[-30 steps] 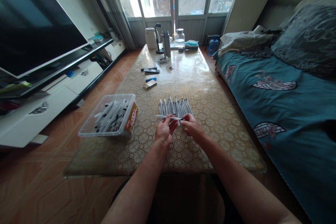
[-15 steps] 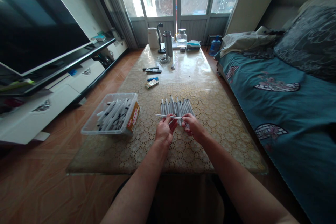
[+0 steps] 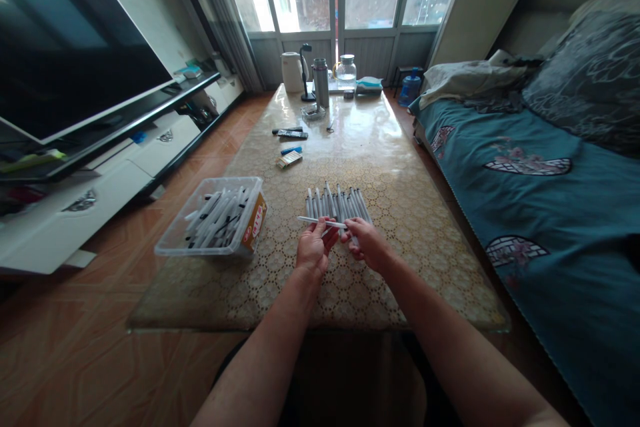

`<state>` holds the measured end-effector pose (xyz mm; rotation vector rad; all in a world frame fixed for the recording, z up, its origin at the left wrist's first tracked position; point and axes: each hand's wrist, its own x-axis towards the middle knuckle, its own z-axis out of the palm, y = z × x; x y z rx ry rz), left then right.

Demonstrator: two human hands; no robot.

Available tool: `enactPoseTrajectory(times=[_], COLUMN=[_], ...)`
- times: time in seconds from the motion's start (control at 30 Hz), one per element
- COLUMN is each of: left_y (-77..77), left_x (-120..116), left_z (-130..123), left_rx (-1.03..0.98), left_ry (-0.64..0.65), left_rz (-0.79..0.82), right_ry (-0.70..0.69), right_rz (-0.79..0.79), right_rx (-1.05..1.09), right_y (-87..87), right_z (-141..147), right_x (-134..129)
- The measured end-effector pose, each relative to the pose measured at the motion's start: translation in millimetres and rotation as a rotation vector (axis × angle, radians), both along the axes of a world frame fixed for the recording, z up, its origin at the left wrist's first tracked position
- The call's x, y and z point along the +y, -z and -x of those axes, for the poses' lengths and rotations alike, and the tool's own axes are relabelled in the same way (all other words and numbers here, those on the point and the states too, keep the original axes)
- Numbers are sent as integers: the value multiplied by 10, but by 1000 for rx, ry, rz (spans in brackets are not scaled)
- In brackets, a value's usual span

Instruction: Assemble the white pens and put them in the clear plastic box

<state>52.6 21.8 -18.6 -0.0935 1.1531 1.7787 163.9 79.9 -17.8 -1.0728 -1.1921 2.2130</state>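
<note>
Holding a slim pale pen (image 3: 307, 219) crosswise between both hands, just over the near ends of a row of pens (image 3: 340, 203) on the patterned counter (image 3: 420, 293). Pinching near mid-barrel with the left hand (image 3: 313, 250), palm turned partly up, thumb and fingertips closed on the barrel, remaining fingers loosely bent. Closing the fingertips of the right hand (image 3: 370, 243) around the pen's right-hand end, with the other fingers curling in beneath. Hiding that end partly behind the fingers, so not showing exactly how much is being covered. Pointing the narrow, tapering end out past the left hand.

Probably weighing very little and behaving as a stiff, straight rod, so needing only a light pinch rather than a squeeze. Looking smooth and round, so likely rolling or twisting between dry fingertips if being held at a single spot. Offering the surest hold at mid-barrel, near the balance, with a second grip at the thicker end for steadying against turning. Likely being most delicate at the fine tip, so better avoiding pressure there.

Lying nearly parallel and close together, the row of pens; resting loosely jumbled, more pens (image 3: 217, 220) inside the clear plastic box (image 3: 193, 253) to the left.
</note>
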Motion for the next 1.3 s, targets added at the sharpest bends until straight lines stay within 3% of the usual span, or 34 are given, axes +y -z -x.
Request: enactPoseTrajectory(times=[0.2,0.33,0.53,0.63,0.8,0.9,1.1,1.3], left_y=[-18,-16,-23,-53,-112,-127,-164,-245], left_x=[-3,-6,-19,-22,-44,-60,-54,-21], left_z=[-49,-28,-8,-14,-33,-50,-51,245], left_rx=[39,13,10,166,612,719,618,259], left_ry=[33,-16,-27,-33,-4,36,-17,-216], left_rz=[2,11,0,-42,-133,-166,-162,-142], right_ry=[78,132,108,68,12,-63,-114,-324], right_rz=[-5,-26,98,184,340,359,232,80], right_rx=[-22,-7,215,237,226,275,235,59], right_y=[44,48,12,-12,-8,7,13,-71], right_z=[31,12,-28,-34,-18,-9,-40,-250], right_x=[11,23,40,32,10,-4,-28,55])
